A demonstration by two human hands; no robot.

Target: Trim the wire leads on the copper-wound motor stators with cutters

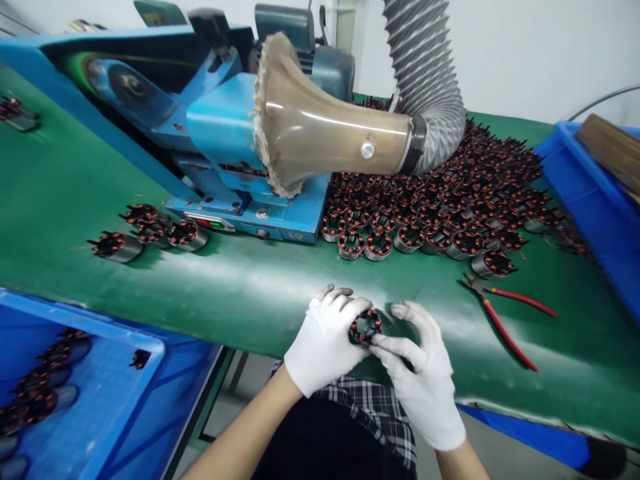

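Note:
A wound motor stator [365, 327], a ring with black insulation and copper windings, is held near the front edge of the green table. My left hand [327, 337], in a white glove, is closed around its left side. From the right, the gloved fingers of my right hand [420, 363] reach the stator's lower right rim, thumb and fingertip close together there; whether they pinch a wire is too small to tell. Other fingers of that hand are bent and raised. To the right lie pliers [500, 313] with red handles, jaws pointing left.
A blue machine [225, 120] with a brownish funnel [330, 127] and grey hose [430, 73] stands behind my hands. Many stators [445, 207] crowd the table at back right; several more stators [117, 245] stand left. Blue bins [595, 200] flank the table, one holding stators at lower left.

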